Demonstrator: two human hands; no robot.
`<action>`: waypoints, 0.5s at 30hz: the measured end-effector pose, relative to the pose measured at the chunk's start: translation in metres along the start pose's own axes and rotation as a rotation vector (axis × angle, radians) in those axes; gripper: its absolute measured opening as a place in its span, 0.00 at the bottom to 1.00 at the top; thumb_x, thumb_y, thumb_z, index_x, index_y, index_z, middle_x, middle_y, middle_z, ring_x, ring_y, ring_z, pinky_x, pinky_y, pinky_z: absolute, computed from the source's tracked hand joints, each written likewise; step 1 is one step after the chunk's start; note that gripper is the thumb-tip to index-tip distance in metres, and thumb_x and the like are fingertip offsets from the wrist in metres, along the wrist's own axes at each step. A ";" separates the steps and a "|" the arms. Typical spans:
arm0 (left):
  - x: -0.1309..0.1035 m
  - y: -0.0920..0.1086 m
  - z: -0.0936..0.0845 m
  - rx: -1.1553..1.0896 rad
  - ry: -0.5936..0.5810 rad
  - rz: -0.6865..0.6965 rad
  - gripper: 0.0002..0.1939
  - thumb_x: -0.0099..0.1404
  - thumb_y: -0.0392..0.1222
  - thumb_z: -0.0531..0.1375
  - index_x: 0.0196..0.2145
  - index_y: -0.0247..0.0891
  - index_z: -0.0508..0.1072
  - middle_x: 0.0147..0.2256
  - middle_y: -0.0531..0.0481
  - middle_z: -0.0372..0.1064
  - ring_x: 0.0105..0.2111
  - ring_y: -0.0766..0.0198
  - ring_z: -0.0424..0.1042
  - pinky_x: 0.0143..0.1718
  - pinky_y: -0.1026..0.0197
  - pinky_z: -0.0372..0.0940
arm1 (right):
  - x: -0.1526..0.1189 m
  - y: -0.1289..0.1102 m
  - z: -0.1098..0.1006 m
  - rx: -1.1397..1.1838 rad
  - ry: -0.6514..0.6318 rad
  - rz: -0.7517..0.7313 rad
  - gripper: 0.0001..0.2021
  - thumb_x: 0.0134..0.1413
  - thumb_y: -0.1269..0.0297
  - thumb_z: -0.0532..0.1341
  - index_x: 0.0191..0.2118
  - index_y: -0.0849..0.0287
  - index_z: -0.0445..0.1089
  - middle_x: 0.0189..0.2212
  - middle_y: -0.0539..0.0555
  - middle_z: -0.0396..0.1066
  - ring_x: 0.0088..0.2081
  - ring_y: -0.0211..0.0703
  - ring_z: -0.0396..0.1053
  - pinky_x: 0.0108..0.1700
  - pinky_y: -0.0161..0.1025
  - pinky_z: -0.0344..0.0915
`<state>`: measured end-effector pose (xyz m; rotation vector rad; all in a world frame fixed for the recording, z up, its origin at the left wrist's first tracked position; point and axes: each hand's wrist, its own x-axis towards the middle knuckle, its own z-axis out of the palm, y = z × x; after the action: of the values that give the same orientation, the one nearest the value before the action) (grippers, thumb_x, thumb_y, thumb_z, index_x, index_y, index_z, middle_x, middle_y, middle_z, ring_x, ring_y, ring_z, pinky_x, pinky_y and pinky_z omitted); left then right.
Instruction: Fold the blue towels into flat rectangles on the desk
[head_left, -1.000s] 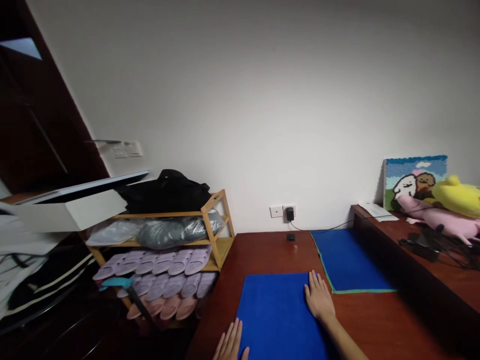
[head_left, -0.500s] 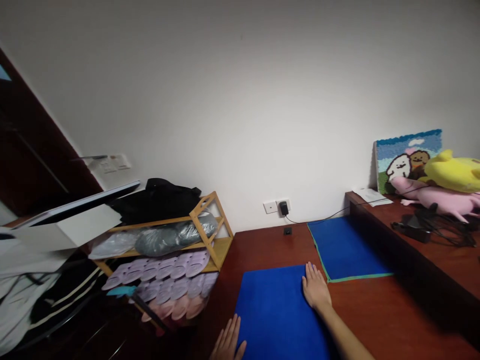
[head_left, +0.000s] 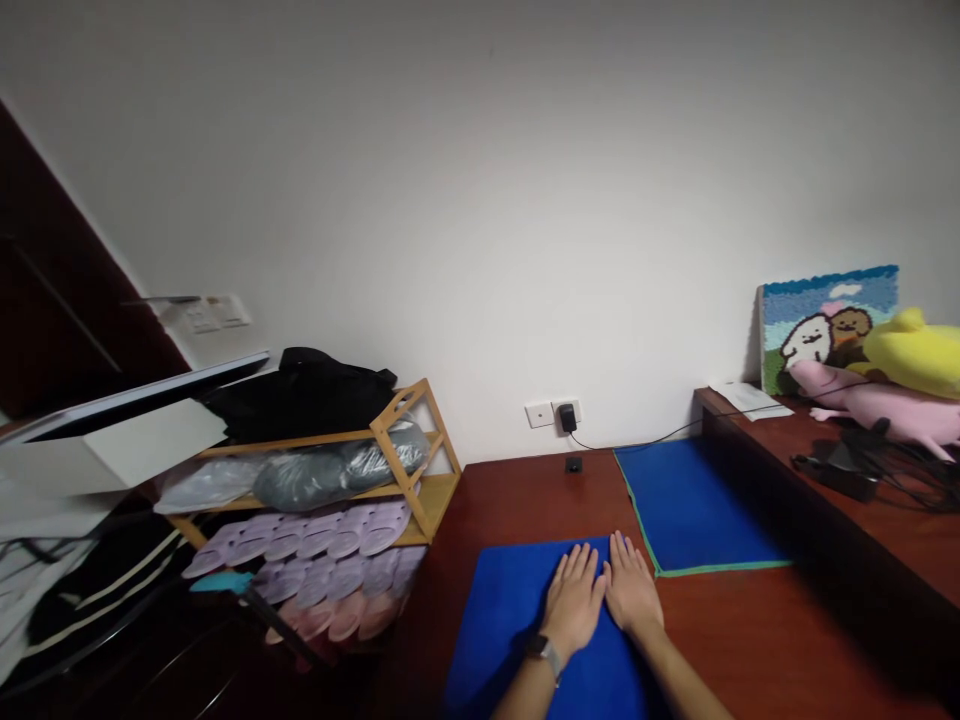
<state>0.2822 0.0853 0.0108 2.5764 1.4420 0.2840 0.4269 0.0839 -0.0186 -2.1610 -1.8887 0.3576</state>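
A plain blue cloth (head_left: 499, 610) lies flat on the reddish-brown wooden desk (head_left: 517, 500). My left hand (head_left: 574, 598), a watch (head_left: 545, 655) on its wrist, rests palm down on the cloth with the fingers stretched out. Right beside it, my right hand (head_left: 631, 588) lies flat along the cloth's right edge, near its far right corner. The two thumbs are close together. Behind and to the right is a second blue cloth (head_left: 694, 505) with green edging, also spread flat, and neither hand touches it.
A black adapter (head_left: 568, 415) sits in the wall socket, its cord running right. On the raised ledge are pink and yellow plush toys (head_left: 885, 398), tangled black cables (head_left: 892, 470) and a dog picture (head_left: 829, 325). To the left stands a wooden rack (head_left: 431, 500) with several lilac clogs (head_left: 330, 535).
My left hand has moved from the cloth's near left edge to the right and away from me, beside my right hand. My right hand stays near the far right corner.
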 end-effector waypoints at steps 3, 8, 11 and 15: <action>0.009 -0.004 0.020 -0.017 -0.003 -0.013 0.32 0.77 0.55 0.31 0.72 0.46 0.51 0.73 0.53 0.48 0.73 0.59 0.45 0.74 0.45 0.44 | 0.002 0.002 0.005 -0.026 0.009 -0.011 0.33 0.68 0.60 0.36 0.73 0.71 0.43 0.75 0.58 0.39 0.75 0.49 0.36 0.74 0.47 0.36; -0.020 -0.076 -0.005 0.075 -0.011 -0.176 0.35 0.76 0.59 0.34 0.73 0.43 0.48 0.73 0.51 0.45 0.73 0.57 0.44 0.74 0.44 0.43 | 0.003 0.001 0.009 -0.026 0.012 0.033 0.34 0.68 0.58 0.36 0.73 0.71 0.41 0.75 0.58 0.40 0.75 0.49 0.38 0.74 0.47 0.38; -0.044 -0.128 -0.027 0.150 0.004 -0.350 0.36 0.76 0.58 0.35 0.73 0.36 0.49 0.73 0.47 0.45 0.73 0.55 0.44 0.73 0.45 0.43 | 0.003 0.002 0.011 -0.027 0.002 0.037 0.34 0.68 0.57 0.36 0.74 0.69 0.40 0.75 0.57 0.39 0.75 0.48 0.37 0.74 0.47 0.38; -0.060 -0.163 -0.030 0.169 0.068 -0.435 0.36 0.76 0.57 0.36 0.73 0.32 0.49 0.73 0.44 0.44 0.73 0.55 0.44 0.73 0.48 0.45 | 0.005 0.003 0.013 -0.049 0.001 0.040 0.34 0.68 0.56 0.35 0.74 0.69 0.40 0.75 0.56 0.39 0.75 0.47 0.36 0.74 0.47 0.38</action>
<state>0.1097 0.1197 -0.0049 2.3030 2.0770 0.1939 0.4257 0.0884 -0.0317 -2.2322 -1.8754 0.3207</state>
